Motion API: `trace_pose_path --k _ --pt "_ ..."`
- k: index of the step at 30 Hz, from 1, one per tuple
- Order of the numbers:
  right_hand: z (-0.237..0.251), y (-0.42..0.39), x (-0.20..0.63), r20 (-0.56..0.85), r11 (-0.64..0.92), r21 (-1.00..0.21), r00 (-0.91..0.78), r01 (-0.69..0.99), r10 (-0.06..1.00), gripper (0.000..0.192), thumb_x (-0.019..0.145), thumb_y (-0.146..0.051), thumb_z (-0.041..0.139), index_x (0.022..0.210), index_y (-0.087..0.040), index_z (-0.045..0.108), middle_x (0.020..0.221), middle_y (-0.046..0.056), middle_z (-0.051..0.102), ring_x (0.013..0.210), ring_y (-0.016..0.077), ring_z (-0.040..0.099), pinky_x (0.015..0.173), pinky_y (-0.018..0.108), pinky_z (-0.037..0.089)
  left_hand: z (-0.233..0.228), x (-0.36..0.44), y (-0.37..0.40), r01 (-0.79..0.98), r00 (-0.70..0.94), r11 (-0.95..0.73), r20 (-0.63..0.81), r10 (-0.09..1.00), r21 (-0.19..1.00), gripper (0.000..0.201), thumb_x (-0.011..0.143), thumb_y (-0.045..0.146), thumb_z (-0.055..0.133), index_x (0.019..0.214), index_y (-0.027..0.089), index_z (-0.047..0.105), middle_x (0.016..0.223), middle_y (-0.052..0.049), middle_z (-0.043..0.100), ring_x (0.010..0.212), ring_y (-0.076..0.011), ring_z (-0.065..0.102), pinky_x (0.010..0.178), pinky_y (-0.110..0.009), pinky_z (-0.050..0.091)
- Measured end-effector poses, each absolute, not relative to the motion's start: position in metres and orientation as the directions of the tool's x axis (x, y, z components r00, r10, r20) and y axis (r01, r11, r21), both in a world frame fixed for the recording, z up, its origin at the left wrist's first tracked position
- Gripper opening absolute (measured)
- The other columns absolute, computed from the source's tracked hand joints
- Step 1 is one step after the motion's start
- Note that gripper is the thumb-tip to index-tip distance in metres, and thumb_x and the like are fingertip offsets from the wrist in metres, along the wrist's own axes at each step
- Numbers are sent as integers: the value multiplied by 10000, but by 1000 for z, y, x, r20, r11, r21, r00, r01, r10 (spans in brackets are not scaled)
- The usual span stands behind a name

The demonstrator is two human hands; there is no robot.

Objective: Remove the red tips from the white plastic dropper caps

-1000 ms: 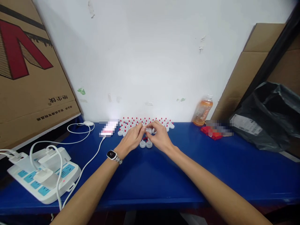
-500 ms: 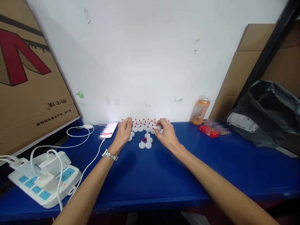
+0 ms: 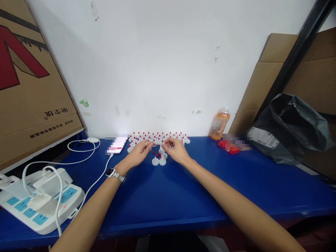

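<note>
Several small white caps with red tips [image 3: 157,135] stand in rows at the back of the blue table [image 3: 168,196]. A few plain white caps [image 3: 155,162] and tiny red pieces [image 3: 157,154] lie just in front of them. My left hand [image 3: 139,154], with a watch on its wrist, and my right hand [image 3: 175,151] meet fingertip to fingertip above these loose pieces. My right thumb and forefinger pinch a small white cap. My left fingertips are drawn together beside it; what they hold is too small to make out.
A phone [image 3: 117,144] on a white cable lies left of the caps. A white power strip [image 3: 39,203] with plugs sits at the front left. An orange drink bottle [image 3: 219,124], a red packet [image 3: 231,147] and a black bag [image 3: 288,129] stand to the right. Cardboard boxes flank both sides.
My hands spread apart, the left reaching to the left end of the rows, then came back together over the loose caps. The view shifted slightly right.
</note>
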State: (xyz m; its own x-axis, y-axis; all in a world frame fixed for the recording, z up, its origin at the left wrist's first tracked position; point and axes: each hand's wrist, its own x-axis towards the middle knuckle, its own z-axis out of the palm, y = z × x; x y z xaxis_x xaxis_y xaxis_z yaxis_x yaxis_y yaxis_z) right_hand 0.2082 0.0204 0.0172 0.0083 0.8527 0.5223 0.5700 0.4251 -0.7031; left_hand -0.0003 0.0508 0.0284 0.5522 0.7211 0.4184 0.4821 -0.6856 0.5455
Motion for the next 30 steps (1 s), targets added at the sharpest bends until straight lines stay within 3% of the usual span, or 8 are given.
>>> trace_pose_path --k 5,9,14,19,23,26,30 --pt "31 38 191 490 505 -649 -195 569 850 68 800 -198 614 788 -166 673 745 15 692 708 136 614 693 249 454 31 -20 51 516 497 -641 410 764 568 413 964 484 397 960 189 686 847 -47 675 769 -184 599 705 -284 443" --pt "37 55 178 431 573 -503 -386 648 815 98 793 -176 609 780 -169 706 768 25 717 718 145 630 688 248 439 31 -28 55 558 481 -645 430 764 522 376 957 454 409 885 184 661 842 -46 673 745 -182 577 654 -277 409" --pt "38 57 165 334 600 -335 -504 727 797 96 767 -184 632 718 -189 716 698 8 700 642 146 606 635 251 392 33 -28 53 547 478 -639 426 768 540 339 930 438 451 864 185 666 803 -37 672 695 -172 563 622 -274 399" --pt "36 57 164 240 592 -315 -541 742 806 95 755 -214 663 671 -191 700 676 -9 690 616 135 580 617 244 365 33 -28 50 518 510 -613 360 781 597 314 896 431 506 862 172 680 732 -34 674 634 -158 562 590 -260 407" --pt "37 65 173 223 569 -354 -524 742 822 227 855 -291 571 706 -183 705 649 -4 674 594 130 561 599 243 363 29 -28 50 519 521 -587 314 794 622 302 875 419 534 971 170 677 743 -29 666 626 -152 573 576 -249 418" --pt "37 73 179 266 535 -309 -468 786 842 189 855 -261 557 769 -188 708 743 20 709 702 159 605 695 264 400 24 -27 52 544 533 -589 296 793 598 336 874 397 533 1086 169 661 769 -33 667 651 -160 586 602 -259 433" --pt "36 81 181 242 472 -173 -427 864 871 158 839 -297 587 845 -208 718 859 55 732 884 230 629 866 363 390 19 -24 54 569 576 -628 287 765 531 318 882 360 511 1055 162 690 814 -58 684 677 -169 587 627 -272 429"
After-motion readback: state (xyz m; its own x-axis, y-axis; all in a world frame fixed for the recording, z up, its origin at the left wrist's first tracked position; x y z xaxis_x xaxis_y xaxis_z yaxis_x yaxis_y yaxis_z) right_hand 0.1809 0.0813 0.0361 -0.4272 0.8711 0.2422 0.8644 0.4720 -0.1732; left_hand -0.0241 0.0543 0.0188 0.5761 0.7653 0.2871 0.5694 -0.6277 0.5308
